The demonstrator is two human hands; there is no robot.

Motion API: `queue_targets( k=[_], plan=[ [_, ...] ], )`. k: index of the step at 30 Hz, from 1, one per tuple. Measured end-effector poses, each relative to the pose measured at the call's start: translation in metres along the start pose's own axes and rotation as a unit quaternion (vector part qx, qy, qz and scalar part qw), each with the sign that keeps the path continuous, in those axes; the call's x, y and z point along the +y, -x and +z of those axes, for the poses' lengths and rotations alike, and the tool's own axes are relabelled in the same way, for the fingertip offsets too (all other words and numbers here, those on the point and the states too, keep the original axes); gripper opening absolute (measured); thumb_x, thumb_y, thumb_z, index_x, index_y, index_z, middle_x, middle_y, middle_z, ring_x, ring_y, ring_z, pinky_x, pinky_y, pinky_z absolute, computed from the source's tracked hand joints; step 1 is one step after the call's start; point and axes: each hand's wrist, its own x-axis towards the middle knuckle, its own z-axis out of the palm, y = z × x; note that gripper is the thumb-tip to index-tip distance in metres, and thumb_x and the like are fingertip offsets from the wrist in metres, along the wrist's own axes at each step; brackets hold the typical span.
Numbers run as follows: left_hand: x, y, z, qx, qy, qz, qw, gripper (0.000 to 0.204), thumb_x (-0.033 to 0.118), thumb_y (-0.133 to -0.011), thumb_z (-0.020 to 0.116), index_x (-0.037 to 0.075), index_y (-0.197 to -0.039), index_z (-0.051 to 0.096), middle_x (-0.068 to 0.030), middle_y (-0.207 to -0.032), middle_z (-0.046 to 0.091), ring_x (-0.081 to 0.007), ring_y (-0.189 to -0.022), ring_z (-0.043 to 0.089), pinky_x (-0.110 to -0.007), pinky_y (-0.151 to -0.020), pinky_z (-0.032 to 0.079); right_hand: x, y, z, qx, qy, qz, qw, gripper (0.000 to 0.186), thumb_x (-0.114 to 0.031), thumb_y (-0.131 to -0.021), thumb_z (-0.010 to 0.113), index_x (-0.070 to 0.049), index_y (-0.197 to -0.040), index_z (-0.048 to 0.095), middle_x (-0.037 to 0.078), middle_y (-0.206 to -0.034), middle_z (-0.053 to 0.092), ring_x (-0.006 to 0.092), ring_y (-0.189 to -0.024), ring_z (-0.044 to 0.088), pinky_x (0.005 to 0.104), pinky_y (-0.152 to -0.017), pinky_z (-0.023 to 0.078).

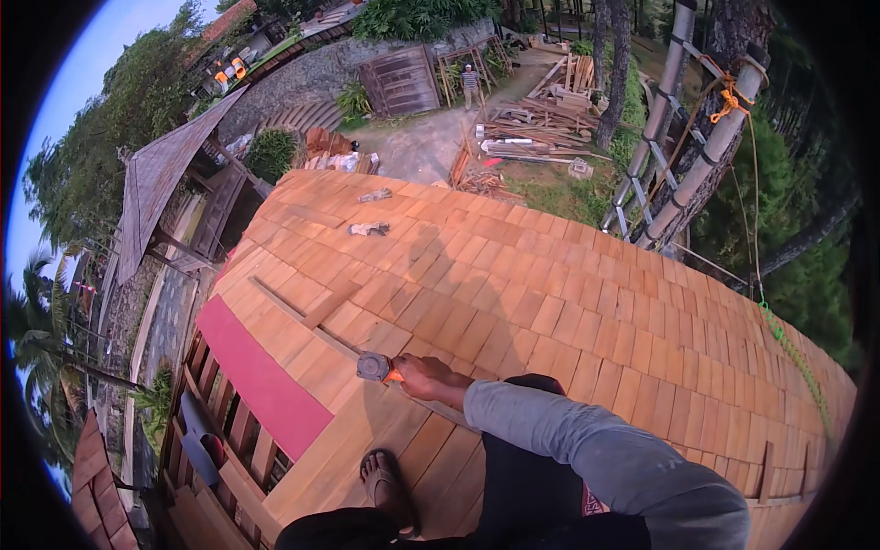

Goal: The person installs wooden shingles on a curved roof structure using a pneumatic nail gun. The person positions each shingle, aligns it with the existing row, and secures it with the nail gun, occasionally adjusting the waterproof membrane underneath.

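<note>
My right hand point(429, 380) is closed round the orange handle of a tool point(374, 367) with a squarish grey head; its exact kind I cannot make out. The tool sits over a long thin wooden strip point(278, 301) that runs slantwise across the wooden shingles point(458, 323). Touching the strip's upper side, a loose shingle point(330, 305) lies at an angle. A sheet of red underlay point(261, 376) shows to the left of the tool. My sandalled foot point(388, 490) stands on the boards below it. My left hand is out of the picture.
Two crumpled pale cloths or gloves point(368, 228) lie farther up the roof. Bare rafters with gaps and a grey roll point(200, 438) are at the lower left edge. A metal ladder point(646, 174) and a green rope point(793, 353) are at right. Below, a person point(470, 84) stands near stacked lumber point(536, 128).
</note>
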Motion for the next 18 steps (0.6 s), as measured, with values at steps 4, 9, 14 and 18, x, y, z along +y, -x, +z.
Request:
queue_targets(
  k=[4, 9, 14, 18],
  plan=[
    [-0.012, -0.001, -0.005, 0.004, 0.003, -0.016, 1.000, 0.043, 0.026, -0.099, 0.073, -0.001, -0.132, 0.064, -0.0189, -0.121, 0.072, -0.0346, -0.116, 0.068, -0.048, -0.103, 0.053, 0.003, 0.003, 0.004, -0.033, 0.009, 0.006, 0.999, 0.039, -0.016, -0.094, 0.062, -0.007, -0.132, 0.058, 0.020, -0.130, 0.067, 0.0430, -0.113, 0.071, 0.0553, -0.091, 0.059],
    [-0.021, -0.005, -0.008, 0.005, 0.006, -0.032, 0.999, 0.043, 0.025, -0.099, 0.072, -0.001, -0.132, 0.063, -0.0188, -0.121, 0.072, -0.0349, -0.115, 0.068, -0.049, -0.101, 0.054, 0.009, 0.002, 0.019, -0.075, 0.027, -0.011, 0.997, 0.036, -0.009, -0.095, 0.057, -0.004, -0.131, 0.058, 0.021, -0.126, 0.068, 0.0435, -0.110, 0.072, 0.0550, -0.090, 0.058],
    [-0.028, -0.008, -0.010, 0.007, 0.004, -0.040, 0.999, 0.042, 0.023, -0.099, 0.071, -0.002, -0.132, 0.063, -0.0186, -0.120, 0.073, -0.0352, -0.113, 0.069, -0.050, -0.100, 0.055, 0.003, -0.002, 0.021, -0.082, 0.036, -0.011, 0.996, 0.037, -0.008, -0.094, 0.059, -0.004, -0.131, 0.058, 0.021, -0.127, 0.067, 0.0430, -0.110, 0.072, 0.0543, -0.089, 0.059],
    [-0.036, -0.009, -0.011, 0.010, 0.007, -0.048, 0.999, 0.042, 0.023, -0.099, 0.071, -0.002, -0.132, 0.063, -0.0184, -0.120, 0.073, -0.0354, -0.112, 0.070, -0.050, -0.098, 0.055, 0.001, -0.002, 0.020, -0.079, 0.037, -0.028, 0.996, 0.039, -0.009, -0.094, 0.059, -0.003, -0.132, 0.057, 0.021, -0.129, 0.067, 0.0425, -0.111, 0.072, 0.0541, -0.091, 0.059]
  ],
)
